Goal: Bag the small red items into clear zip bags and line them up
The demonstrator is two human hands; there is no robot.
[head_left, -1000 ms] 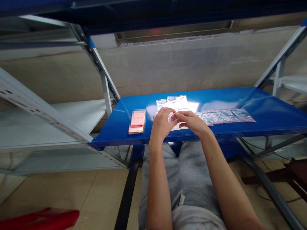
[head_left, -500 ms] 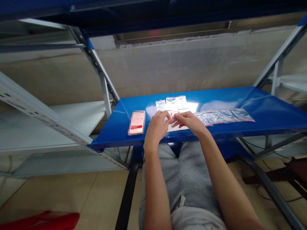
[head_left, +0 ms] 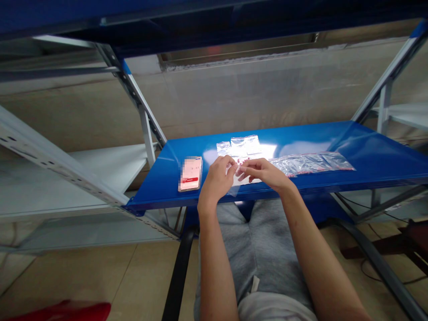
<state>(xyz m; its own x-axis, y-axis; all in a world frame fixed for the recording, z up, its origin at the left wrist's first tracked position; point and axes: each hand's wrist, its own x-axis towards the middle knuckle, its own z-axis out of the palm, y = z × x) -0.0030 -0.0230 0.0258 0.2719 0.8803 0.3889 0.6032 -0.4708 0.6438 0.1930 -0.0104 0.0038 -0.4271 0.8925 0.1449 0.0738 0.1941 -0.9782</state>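
My left hand (head_left: 219, 176) is closed in a pinch on a small clear plastic bag (head_left: 235, 190), whose lower part shows below the fingers near the blue shelf's front edge. My right hand (head_left: 265, 173) meets it from the other side, thumb and fingers pinched close to the left fingertips. Whatever sits between the right fingertips is too small to make out. Several small red pieces (head_left: 246, 159) lie just behind the hands on a white sheet (head_left: 245, 180), which the hands partly cover.
Flat clear zip bags (head_left: 245, 144) lie behind the hands. A row of bags with red contents (head_left: 312, 163) stretches to the right. A phone (head_left: 190, 174) with a lit screen rests at left on the blue shelf (head_left: 377, 151). Another shelf (head_left: 214, 26) hangs overhead.
The clear bag now shows below my left hand. My right fingers have shifted slightly, and more red pieces show behind them. The view has tilted a little.
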